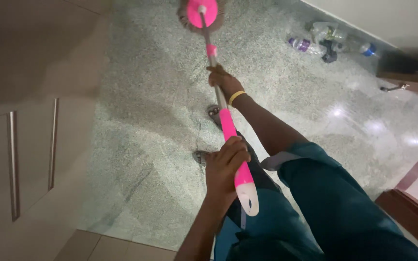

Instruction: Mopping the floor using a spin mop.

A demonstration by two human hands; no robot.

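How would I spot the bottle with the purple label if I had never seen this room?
Start at the speckled stone floor and follow it to the far wall, upper right. A small heap of plastic bottles lies at its foot. The purple-label bottle is the leftmost one, lying on its side, nearest the mop; its neighbours show blue or pale labels.

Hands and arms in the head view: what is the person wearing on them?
Both hands are bare, with no gloves. The right hand has a thin yellow band around the wrist, and that arm ends in a short teal sleeve with a pale grey cuff at its edge. The left hand and its forearm show nothing worn, no band or sleeve in view.
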